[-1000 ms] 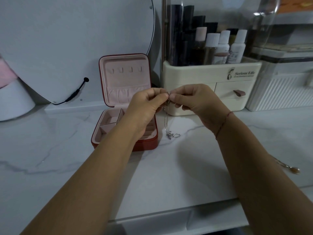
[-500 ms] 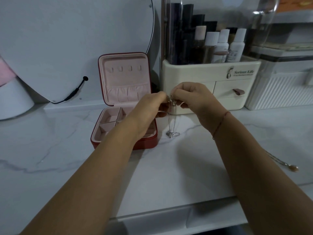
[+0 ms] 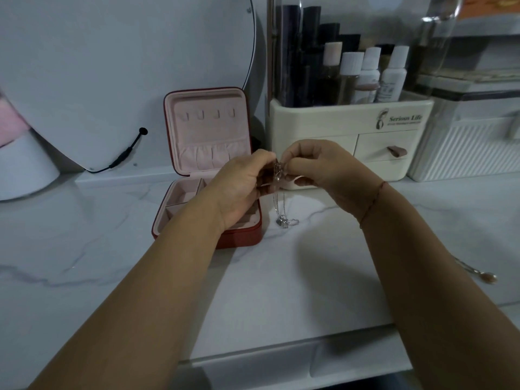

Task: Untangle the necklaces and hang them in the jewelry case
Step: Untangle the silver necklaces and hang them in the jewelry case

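Both hands, left point(image 3: 242, 187) and right point(image 3: 315, 164), pinch the limp, fine, snag-prone chains point(image 3: 278, 175) at the knot, right of the case point(image 3: 208, 130).

A home vanity: round mirror point(image 3: 112, 66), cosmetics organizer point(image 3: 349, 119), marble-look countertop point(image 3: 84, 249).

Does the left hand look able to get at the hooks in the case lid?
Probably yes: the lid stands open, nothing covers the hooks, and the left hand is close, though it pinches the necklaces.
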Available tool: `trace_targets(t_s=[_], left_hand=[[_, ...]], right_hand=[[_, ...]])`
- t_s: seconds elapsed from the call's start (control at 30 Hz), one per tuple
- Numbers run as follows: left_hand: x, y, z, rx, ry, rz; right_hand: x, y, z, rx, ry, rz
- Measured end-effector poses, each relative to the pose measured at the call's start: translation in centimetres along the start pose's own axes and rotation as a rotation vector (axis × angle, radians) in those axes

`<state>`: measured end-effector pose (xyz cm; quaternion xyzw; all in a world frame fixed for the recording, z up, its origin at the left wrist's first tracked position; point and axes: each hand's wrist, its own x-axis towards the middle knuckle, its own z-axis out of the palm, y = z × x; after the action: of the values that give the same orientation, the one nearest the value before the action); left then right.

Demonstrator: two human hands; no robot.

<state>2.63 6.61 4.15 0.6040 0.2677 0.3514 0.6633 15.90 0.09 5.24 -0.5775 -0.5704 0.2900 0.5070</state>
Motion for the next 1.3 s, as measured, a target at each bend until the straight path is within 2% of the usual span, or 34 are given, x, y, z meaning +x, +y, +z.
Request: trace_targets(t_s=[0.13,0.23,0.43,0.73,0.83,0.97,1.03,1.13,1.3], left_hand=[[-0.1,-0.1,-0.1,0.073,-0.015,0.029],[0.1,-0.3,-0.2,0.075,0.002,0.031],[-0.2,-0.1,-0.1,0.097,-0.020,0.031],[-0.3,0.3,-0.2,-0.116,-0.139,0.034],[-0.5,0.5,-0.7,-0.154,-0.159,0.044],[-0.2,0.4,-1.0,-0.126,-0.109,0.065],[0.0,0.4,-1.1,-0.186,-0.064,0.073],[0.0,0.5,-1.3,-0.391,-0.061,0.084],[-0.4,0.9,-0.7,-0.604,-0.089,0.145]], right_hand=[[0.0,-0.1,-0.3,0.155,-0.034,0.035],[-0.1,-0.2,-0.4,0.184,-0.034,0.046],[0.0,-0.3,-0.1,0.204,0.069,0.054],[0.5,0.0,-0.4,0.284,0.193,0.131],[0.8,0.0,-0.6,0.416,0.265,0.190],[1.1,-0.2,-1.1,0.670,0.345,0.235],[1.2,-0.4,-1.2,0.740,0.382,0.235],[1.1,-0.3,-1.0,0.696,0.399,0.173],[0.9,0.1,-0.5,0.387,0.423,0.051]])
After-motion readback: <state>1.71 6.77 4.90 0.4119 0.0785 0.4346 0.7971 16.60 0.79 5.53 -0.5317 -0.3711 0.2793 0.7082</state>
